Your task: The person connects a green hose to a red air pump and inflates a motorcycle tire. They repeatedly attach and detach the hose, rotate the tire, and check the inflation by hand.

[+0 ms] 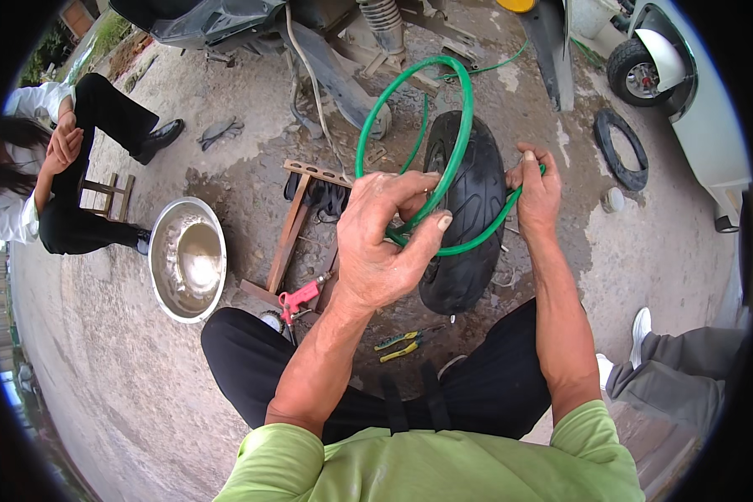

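Note:
Loops of green hose (pixel 463 135) are pinched between the thumb and fingers of my left hand (pixel 389 235). My right hand (pixel 535 188) grips the same hose near one end, whose tip shows above the fingers. Behind the hose and between my hands, a black scooter tire (pixel 474 188) stands upright on the wet ground. Yellow-and-green handled pliers (pixel 401 347) lie on the ground between my knees. A pink air gun (pixel 301 296) with a round gauge rests beside my left knee, against a wooden frame (pixel 287 241).
A metal basin (pixel 188 260) of water stands at left, near a seated person (pixel 37 163) and a grey glove (pixel 219 133). Scooter parts (pixel 345 75) fill the top. At right are a loose black tire (pixel 621 150), a small can (pixel 613 200), a white vehicle (pixel 706 144) and another person's legs (pixel 671 370).

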A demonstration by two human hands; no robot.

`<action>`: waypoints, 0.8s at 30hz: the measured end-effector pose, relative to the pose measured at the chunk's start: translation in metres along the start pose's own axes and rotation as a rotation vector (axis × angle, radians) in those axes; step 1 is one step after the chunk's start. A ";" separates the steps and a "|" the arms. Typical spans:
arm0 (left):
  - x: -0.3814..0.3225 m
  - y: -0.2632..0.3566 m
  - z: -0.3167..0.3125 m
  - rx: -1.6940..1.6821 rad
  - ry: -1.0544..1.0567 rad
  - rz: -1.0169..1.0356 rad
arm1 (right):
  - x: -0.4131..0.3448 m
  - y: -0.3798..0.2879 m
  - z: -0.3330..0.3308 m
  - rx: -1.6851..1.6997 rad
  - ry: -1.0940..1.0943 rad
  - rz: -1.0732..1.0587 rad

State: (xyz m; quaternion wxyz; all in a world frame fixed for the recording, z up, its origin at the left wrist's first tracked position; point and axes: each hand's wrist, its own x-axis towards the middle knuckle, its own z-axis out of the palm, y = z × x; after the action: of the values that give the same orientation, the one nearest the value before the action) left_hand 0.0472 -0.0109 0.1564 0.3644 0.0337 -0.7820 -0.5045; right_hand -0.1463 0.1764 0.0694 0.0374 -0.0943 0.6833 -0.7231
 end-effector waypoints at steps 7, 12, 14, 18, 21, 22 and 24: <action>-0.028 -0.034 0.017 -0.058 0.067 -0.350 | 0.000 0.004 0.000 -0.001 -0.030 0.009; -0.035 -0.044 0.032 -0.094 -0.041 -0.568 | -0.001 0.002 0.003 0.053 -0.028 0.027; -0.034 -0.048 0.035 -0.100 -0.101 -0.693 | -0.001 0.003 0.001 0.042 -0.031 0.021; -0.042 -0.061 0.039 0.116 -0.019 -0.528 | -0.005 -0.007 0.007 -0.030 -0.047 0.000; -0.001 -0.053 0.017 0.170 -0.075 -0.366 | -0.007 -0.007 0.010 -0.016 -0.068 0.005; 0.026 -0.038 0.012 0.200 -0.076 -0.244 | -0.008 -0.006 0.008 -0.024 -0.066 0.012; 0.079 0.010 0.001 0.193 -0.056 -0.030 | -0.008 -0.011 0.007 -0.039 -0.065 0.017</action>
State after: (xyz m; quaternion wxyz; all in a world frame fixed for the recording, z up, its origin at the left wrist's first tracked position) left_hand -0.0084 -0.0383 0.2070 0.3299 0.0662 -0.8362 -0.4331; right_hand -0.1361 0.1716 0.0802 0.0637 -0.1127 0.6963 -0.7060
